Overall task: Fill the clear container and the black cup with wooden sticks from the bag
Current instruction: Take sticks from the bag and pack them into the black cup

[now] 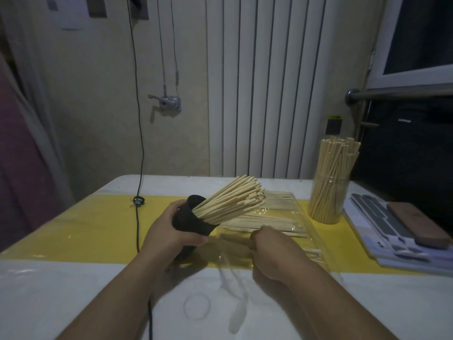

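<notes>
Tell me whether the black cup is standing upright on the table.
No, the left hand holds the black cup tilted, so its wooden sticks point up and to the right.

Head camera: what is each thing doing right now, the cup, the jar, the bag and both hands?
Black cup: tilted to the right, stuffed with sticks.
Jar: upright, full of sticks.
Bag: lying flat, some sticks inside.
Left hand: grips the black cup.
Right hand: curled at the bag; what it holds is too blurred to tell.
</notes>
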